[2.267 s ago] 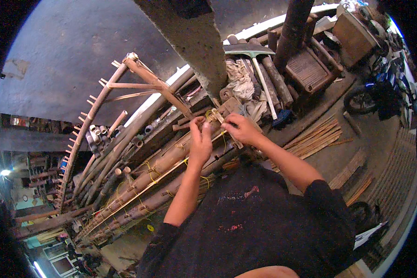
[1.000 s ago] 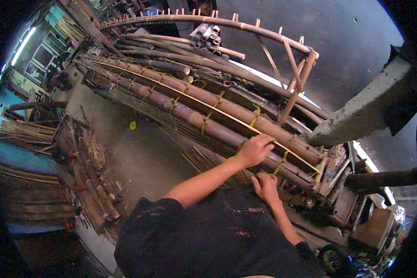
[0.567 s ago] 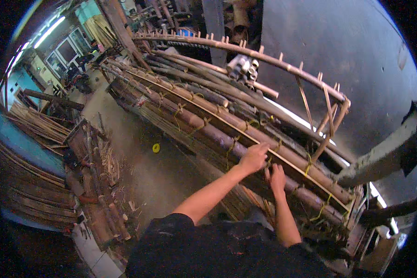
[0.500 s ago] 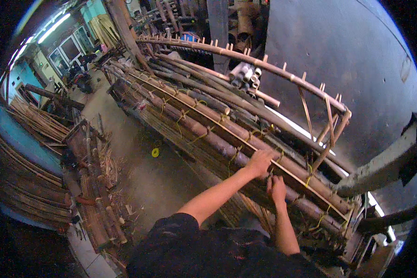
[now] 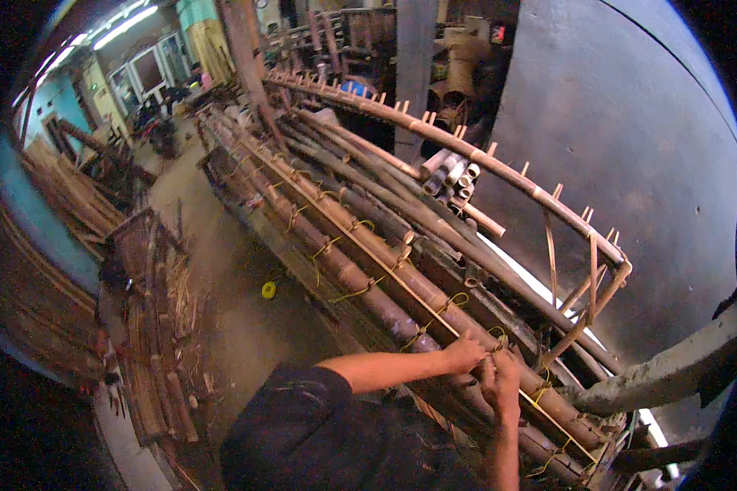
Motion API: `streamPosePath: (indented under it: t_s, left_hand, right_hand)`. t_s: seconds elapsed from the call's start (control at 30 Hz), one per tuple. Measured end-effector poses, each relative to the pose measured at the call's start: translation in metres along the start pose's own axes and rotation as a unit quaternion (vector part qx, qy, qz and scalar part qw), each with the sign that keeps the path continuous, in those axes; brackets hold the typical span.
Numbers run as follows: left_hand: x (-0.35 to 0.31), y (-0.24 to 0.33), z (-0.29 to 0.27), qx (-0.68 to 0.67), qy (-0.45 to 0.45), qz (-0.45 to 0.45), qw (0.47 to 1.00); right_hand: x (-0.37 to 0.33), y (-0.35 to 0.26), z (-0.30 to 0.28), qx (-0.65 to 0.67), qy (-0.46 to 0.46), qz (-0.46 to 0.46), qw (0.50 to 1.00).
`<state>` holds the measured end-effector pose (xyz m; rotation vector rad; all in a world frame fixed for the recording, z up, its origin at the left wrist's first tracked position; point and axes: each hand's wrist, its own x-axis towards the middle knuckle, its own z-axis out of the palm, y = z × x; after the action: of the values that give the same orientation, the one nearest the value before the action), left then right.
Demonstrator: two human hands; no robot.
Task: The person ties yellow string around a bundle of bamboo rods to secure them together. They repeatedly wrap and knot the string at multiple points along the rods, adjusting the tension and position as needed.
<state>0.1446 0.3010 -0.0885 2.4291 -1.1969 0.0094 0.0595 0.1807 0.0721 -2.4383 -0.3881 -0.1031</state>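
Note:
My left hand (image 5: pixel 464 353) and my right hand (image 5: pixel 500 378) are close together over two long bamboo poles lying side by side. A thin bamboo strip (image 5: pixel 404 286) runs lengthwise between the front pole (image 5: pixel 354 282) and the back pole (image 5: pixel 424 286). Yellow ties (image 5: pixel 453 304) are looped at intervals along the poles, some with loose ends. Right behind my hands, another yellow tie (image 5: pixel 499 334) stands up in a loop. The fingers of both hands are closed at the strip. Whatever they pinch is too small and too covered to make out.
A bamboo rail with short pegs (image 5: pixel 499 166) stands behind, before a grey wall (image 5: pixel 630 155). Bamboo poles and a stack of cut tubes (image 5: pixel 458 176) lie beneath it. A yellow roll (image 5: pixel 269 290) is on the floor. Split bamboo (image 5: pixel 160 360) is piled at left.
My left hand has come off its flat rest across the poles, and its fingers are now closed. My right hand has risen to the strip beside it. The view has shifted.

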Motion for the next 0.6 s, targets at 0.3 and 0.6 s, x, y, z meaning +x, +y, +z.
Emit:
streamPosePath:
  t_s: [0.3, 0.6]
  left_hand:
    - [0.004, -0.063, 0.103, -0.031, -0.002, -0.037, 0.999]
    - [-0.001, 0.000, -0.036, -0.178, -0.055, -0.026, 0.982]
  right_hand:
    - [0.086, -0.009, -0.005, -0.030, -0.051, -0.009, 0.998]
    - [0.065, 0.076, 0.031, 0.236, 0.232, 0.267, 0.905]
